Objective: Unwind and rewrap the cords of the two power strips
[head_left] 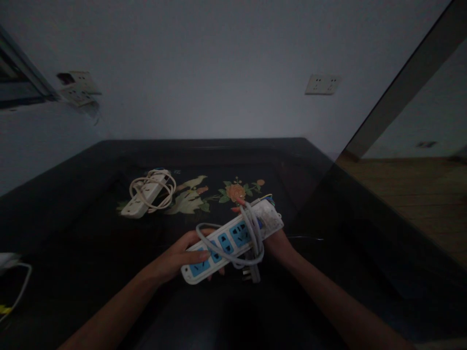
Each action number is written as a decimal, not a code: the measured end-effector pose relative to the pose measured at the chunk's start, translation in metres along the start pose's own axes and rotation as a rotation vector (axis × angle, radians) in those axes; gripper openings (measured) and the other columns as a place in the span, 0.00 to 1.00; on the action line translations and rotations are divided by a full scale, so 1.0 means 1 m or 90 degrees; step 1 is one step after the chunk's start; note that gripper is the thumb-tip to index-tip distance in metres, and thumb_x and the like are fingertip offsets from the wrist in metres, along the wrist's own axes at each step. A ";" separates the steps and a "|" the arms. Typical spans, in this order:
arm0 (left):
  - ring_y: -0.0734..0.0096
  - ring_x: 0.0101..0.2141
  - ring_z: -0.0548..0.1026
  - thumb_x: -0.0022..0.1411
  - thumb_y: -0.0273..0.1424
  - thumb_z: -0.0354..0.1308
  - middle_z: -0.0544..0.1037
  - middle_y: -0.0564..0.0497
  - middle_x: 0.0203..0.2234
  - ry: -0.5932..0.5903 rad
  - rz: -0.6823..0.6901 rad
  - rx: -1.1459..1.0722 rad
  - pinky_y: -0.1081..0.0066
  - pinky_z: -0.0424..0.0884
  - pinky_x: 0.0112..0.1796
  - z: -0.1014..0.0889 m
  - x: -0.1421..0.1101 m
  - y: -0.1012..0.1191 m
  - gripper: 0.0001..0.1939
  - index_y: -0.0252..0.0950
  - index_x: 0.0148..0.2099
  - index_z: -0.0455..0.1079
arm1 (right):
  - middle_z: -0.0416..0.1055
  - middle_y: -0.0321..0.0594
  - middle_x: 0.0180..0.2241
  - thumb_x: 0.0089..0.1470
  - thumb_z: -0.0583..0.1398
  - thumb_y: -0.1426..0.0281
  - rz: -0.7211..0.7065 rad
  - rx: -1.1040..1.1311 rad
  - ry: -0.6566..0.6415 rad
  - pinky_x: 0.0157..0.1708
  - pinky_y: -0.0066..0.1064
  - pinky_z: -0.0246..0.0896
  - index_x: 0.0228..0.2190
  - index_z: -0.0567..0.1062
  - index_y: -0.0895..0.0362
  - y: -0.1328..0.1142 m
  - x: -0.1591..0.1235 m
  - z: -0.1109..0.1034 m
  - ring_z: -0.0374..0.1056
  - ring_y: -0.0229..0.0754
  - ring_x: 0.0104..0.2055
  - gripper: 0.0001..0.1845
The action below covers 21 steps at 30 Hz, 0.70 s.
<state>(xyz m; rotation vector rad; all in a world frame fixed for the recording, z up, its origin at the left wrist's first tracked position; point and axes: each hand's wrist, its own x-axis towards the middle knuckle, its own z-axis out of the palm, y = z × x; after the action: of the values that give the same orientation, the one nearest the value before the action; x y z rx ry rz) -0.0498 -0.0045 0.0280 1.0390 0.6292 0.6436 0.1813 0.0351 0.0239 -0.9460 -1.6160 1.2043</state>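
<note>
A white power strip (225, 244) with blue sockets is held tilted above the dark table, its right end higher. My left hand (189, 253) grips the lower left end, thumb on top and fingers underneath. Behind the right end is my right hand (279, 245), partly hidden by the strip, with fingertips showing beyond the cord. A grey cord (253, 233) loops around the strip, and its plug (251, 273) hangs below. Thin coloured wires (269, 197) stick out at the strip's right end.
A second white power strip (136, 206), wrapped in its cream cord, lies on the flower-patterned black table (292, 165) at left. A white device with a cable (27, 279) sits at the far left edge. Wall sockets (323, 84) are on the wall behind.
</note>
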 end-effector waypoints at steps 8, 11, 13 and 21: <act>0.59 0.31 0.79 0.51 0.34 0.66 0.80 0.41 0.34 0.021 0.031 -0.094 0.71 0.75 0.26 0.007 0.005 -0.004 0.25 0.32 0.51 0.68 | 0.72 0.44 0.46 0.55 0.54 0.54 -0.010 -0.031 0.003 0.57 0.49 0.50 0.51 0.71 0.48 0.003 -0.009 0.011 0.63 0.51 0.52 0.24; 0.60 0.29 0.79 0.51 0.34 0.66 0.80 0.41 0.33 0.030 0.025 -0.127 0.71 0.75 0.25 0.012 0.007 -0.008 0.24 0.31 0.49 0.69 | 0.70 0.44 0.48 0.55 0.54 0.53 0.014 0.027 -0.001 0.55 0.48 0.54 0.56 0.64 0.49 0.009 -0.016 0.024 0.63 0.51 0.54 0.29; 0.61 0.28 0.79 0.51 0.35 0.66 0.79 0.41 0.33 0.037 0.010 -0.131 0.72 0.75 0.24 0.015 0.009 -0.010 0.23 0.29 0.48 0.70 | 0.71 0.44 0.47 0.55 0.55 0.52 0.033 0.065 -0.019 0.53 0.47 0.57 0.57 0.62 0.49 0.012 -0.019 0.031 0.62 0.51 0.55 0.30; 0.62 0.30 0.78 0.49 0.33 0.68 0.79 0.43 0.31 0.086 0.076 -0.127 0.71 0.76 0.27 0.007 0.006 -0.002 0.27 0.31 0.51 0.68 | 0.71 0.42 0.48 0.59 0.51 0.60 0.026 0.002 -0.007 0.55 0.44 0.55 0.46 0.72 0.52 0.004 0.001 -0.001 0.62 0.47 0.55 0.18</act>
<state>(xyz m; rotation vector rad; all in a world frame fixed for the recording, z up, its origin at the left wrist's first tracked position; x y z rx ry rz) -0.0402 -0.0049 0.0275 0.8558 0.6098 0.8682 0.1820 0.0372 0.0198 -0.9755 -1.6099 1.2410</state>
